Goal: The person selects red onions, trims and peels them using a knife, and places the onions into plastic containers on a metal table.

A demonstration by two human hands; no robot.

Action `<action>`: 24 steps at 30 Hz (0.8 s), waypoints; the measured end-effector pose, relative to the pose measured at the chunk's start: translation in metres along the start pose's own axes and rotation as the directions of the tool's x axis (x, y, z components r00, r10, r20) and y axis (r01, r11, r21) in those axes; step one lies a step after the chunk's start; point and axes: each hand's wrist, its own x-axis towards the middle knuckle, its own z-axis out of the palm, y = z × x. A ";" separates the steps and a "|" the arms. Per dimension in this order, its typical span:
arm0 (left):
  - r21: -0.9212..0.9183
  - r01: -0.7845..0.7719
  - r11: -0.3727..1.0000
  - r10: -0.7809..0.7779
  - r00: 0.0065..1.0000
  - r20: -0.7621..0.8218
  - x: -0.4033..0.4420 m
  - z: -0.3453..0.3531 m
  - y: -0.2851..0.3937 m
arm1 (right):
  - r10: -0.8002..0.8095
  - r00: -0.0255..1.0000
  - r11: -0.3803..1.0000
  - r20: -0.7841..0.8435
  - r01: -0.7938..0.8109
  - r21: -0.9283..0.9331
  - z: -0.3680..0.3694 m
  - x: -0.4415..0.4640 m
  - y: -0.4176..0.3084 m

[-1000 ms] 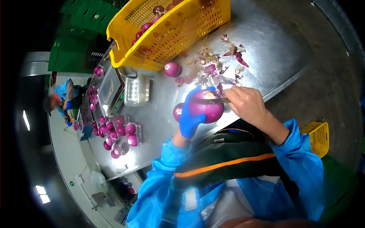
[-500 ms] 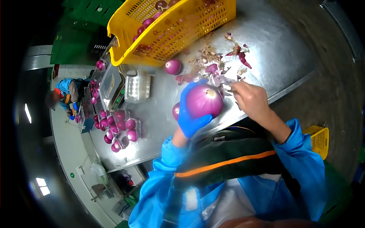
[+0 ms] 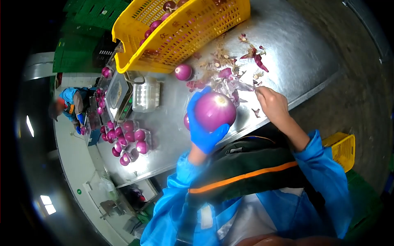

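Observation:
My left hand (image 3: pixel 202 125), in a blue glove, cups a large peeled red onion (image 3: pixel 215 111) above the near edge of the metal table, its pale end facing up. Another red onion (image 3: pixel 186 121) shows partly behind that glove. My bare right hand (image 3: pixel 272 105) is closed in a pinch to the right of the onion, apart from it. At its fingertips is a thin greyish strip (image 3: pixel 244 86); I cannot tell whether it is a blade or onion skin. Loose skins (image 3: pixel 225 74) and root scraps lie beyond. One more red onion (image 3: pixel 183 72) sits near the crate.
A yellow crate (image 3: pixel 180 45) with red onions stands on the metal table (image 3: pixel 295 45) at the back. Left of me are clear trays (image 3: pixel 146 96), a scale (image 3: pixel 128 104) and packed onions (image 3: pixel 129 136). A co-worker (image 3: pixel 73 102) stands far left. A yellow basket (image 3: pixel 344 151) is at right.
My right hand has moved slightly right and down, away from the onion. The left hand still holds the onion, shifted slightly left. A dark skin scrap now shows on the table between the hands.

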 end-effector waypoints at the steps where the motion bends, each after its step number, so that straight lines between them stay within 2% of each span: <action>1: -0.023 -0.026 0.999 0.026 1.000 0.004 -0.002 -0.003 0.000 | 0.018 1.000 0.997 0.017 -0.019 0.074 -0.002 -0.001 -0.001; 2: -0.034 0.119 0.992 -0.119 0.993 -0.006 -0.006 -0.007 -0.003 | 0.049 0.998 0.987 0.040 -0.054 0.152 -0.009 -0.004 -0.013; 3: -0.050 0.251 0.967 -0.251 0.968 -0.009 -0.004 -0.011 -0.008 | 0.150 0.953 0.916 0.264 -0.235 0.325 -0.022 0.001 -0.031; 4: -0.069 0.367 0.928 -0.369 0.930 -0.010 0.000 -0.012 -0.012 | 0.093 0.952 0.902 0.292 -0.205 0.381 -0.024 0.006 -0.038; 5: -0.084 0.406 0.910 -0.409 0.912 -0.019 0.003 -0.008 -0.010 | 0.035 0.948 0.882 0.317 -0.179 0.437 -0.025 0.009 -0.044; 7: -0.398 0.561 0.726 -0.552 0.820 0.150 0.013 -0.008 0.002 | -0.094 0.941 0.839 0.324 -0.100 0.535 -0.016 0.009 -0.041; 8: -0.527 0.620 0.581 -0.590 0.767 0.252 0.015 -0.009 0.005 | -0.050 0.945 0.799 0.322 -0.156 0.581 -0.005 0.008 -0.033; 9: -0.483 0.640 0.598 -0.587 0.760 0.279 0.012 -0.013 0.000 | -0.007 0.947 0.753 0.321 -0.206 0.625 0.005 0.006 -0.024; 10: -0.341 0.633 0.695 -0.557 0.774 0.300 0.010 -0.017 0.002 | 0.035 0.946 0.703 0.322 -0.253 0.665 0.011 0.006 -0.017; 11: -0.190 0.601 0.776 -0.528 0.785 0.326 0.011 -0.018 0.011 | 0.072 0.901 0.626 0.428 -0.375 0.684 0.010 0.008 -0.014; 12: -0.033 0.546 0.837 -0.500 0.789 0.355 0.011 -0.020 0.016 | 0.109 0.867 0.470 0.486 -0.475 0.744 0.011 0.007 -0.015; 14: -0.041 0.267 0.963 -0.253 0.946 0.200 -0.005 -0.019 -0.016 | 0.139 0.778 0.113 0.613 -0.627 0.770 0.012 0.003 -0.027; 16: -0.067 0.007 0.998 -0.004 0.999 0.039 -0.002 -0.003 -0.027 | 0.180 0.700 -0.002 0.691 -0.702 0.712 0.017 0.000 -0.046; 17: -0.155 0.031 0.987 -0.032 0.999 -0.001 -0.001 0.000 -0.022 | 0.171 0.680 -0.035 0.713 -0.719 0.694 0.019 -0.002 -0.053; 18: -0.151 0.099 0.984 -0.100 0.995 0.003 -0.003 -0.005 -0.023 | 0.195 0.642 -0.072 0.742 -0.745 0.664 0.020 -0.002 -0.057; 20: -0.143 0.229 0.963 -0.230 0.973 0.007 -0.005 -0.017 -0.028 | 0.151 0.736 0.351 0.660 -0.664 0.660 0.025 0.001 -0.036; 21: -0.241 0.263 0.934 -0.273 0.962 -0.006 -0.007 -0.018 -0.031 | 0.110 0.774 0.541 0.623 -0.572 0.616 0.027 0.003 -0.032; 22: -0.271 0.286 0.919 -0.295 0.955 0.009 -0.009 -0.022 -0.035 | 0.184 0.842 0.674 0.507 -0.483 0.559 0.022 -0.002 -0.028; 23: -0.301 0.309 0.902 -0.316 0.948 0.025 -0.011 -0.028 -0.039 | 0.122 0.925 0.838 0.360 -0.290 0.462 0.006 0.002 -0.038; 24: -0.330 0.333 0.883 -0.338 0.940 0.044 -0.013 -0.032 -0.041 | 0.022 0.975 0.946 0.220 -0.092 0.312 -0.004 0.005 -0.044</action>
